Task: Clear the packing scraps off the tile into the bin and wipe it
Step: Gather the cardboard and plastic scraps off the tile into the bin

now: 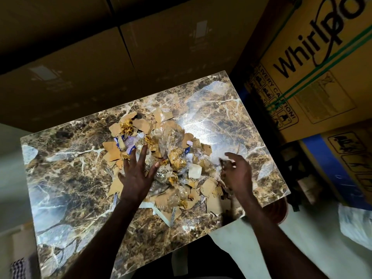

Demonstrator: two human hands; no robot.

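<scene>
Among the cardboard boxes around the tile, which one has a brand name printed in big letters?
The box at upper right, beside the tile. It carries "Whirlpool" in large dark letters and green straps; the boxes behind the tile are dim, with only faint markings.

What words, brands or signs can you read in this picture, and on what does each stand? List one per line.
"Whirlpo", cut off by the frame edge: on the big carton at right.
"LIVERY CAUTION!", its start hidden: beside the handling pictograms on the same carton.
"Branc", cut off: on a white strip among the scraps on the tile.
Fine print panel on the carton: too small to read.
</scene>
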